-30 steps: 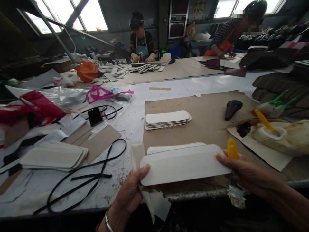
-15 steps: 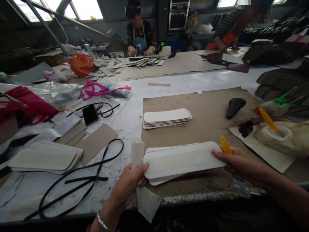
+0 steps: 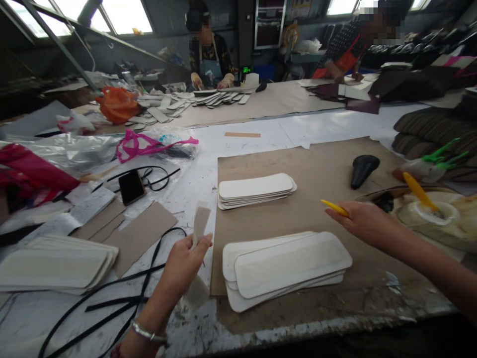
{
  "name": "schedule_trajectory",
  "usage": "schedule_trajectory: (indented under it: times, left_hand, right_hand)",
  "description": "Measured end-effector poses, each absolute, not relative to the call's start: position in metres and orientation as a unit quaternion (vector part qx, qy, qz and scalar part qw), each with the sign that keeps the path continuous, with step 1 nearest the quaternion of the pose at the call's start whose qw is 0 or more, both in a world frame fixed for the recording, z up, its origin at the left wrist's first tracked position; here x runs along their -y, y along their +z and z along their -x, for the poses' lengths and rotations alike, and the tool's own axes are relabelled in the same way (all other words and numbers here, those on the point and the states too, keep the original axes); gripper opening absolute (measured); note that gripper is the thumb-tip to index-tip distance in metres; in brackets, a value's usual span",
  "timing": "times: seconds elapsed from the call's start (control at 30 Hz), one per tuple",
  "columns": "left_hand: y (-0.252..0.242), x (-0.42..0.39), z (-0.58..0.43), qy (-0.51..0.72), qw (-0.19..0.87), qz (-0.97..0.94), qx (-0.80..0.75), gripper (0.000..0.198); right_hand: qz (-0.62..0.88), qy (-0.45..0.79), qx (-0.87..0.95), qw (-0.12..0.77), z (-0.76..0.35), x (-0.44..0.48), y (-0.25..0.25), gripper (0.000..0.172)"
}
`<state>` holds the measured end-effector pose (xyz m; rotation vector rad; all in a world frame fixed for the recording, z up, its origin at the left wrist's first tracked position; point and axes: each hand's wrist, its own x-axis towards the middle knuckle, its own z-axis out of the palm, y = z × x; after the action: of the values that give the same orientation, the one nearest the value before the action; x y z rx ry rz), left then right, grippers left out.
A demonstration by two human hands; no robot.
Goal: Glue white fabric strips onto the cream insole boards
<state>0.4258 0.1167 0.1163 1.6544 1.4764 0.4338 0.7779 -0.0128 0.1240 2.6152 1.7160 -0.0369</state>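
Observation:
My left hand is closed round a pale, limp strip whose ends stick out above and below the fingers. My right hand grips a slim yellow tool, with only one end showing past the fingers; its kind is hidden. Between the hands lies a fanned pile of long white panels with rounded corners, touched by neither hand. Farther back rests a second, neater stack of white panels. Both piles lie on a brown sheet.
At left are more white panels, black cord, a phone and a pink bag. A black saddle-shaped object and a white pot with a yellow handle are at right. Two people work across the table.
Both hands have let go of the top white panel, which now lies on the pile. My left hand moved left with the strip; my right hand rose off the pile, holding the yellow tool.

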Motion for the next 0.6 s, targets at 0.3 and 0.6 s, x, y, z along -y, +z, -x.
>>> schedule_trajectory:
  times: [0.3, 0.6]
  left_hand:
    - [0.089, -0.235, -0.499, 0.205, 0.365, -0.697, -0.583, 0.036]
    - [0.075, -0.235, -0.51, 0.191, 0.406, -0.708, -0.545, 0.03]
  right_hand:
    - [-0.847, -0.081, -0.526, 0.0, -0.788, -0.104, 0.121, 0.039]
    - [-0.833, -0.18, -0.52, -0.053, -0.794, -0.135, 0.103, 0.039]
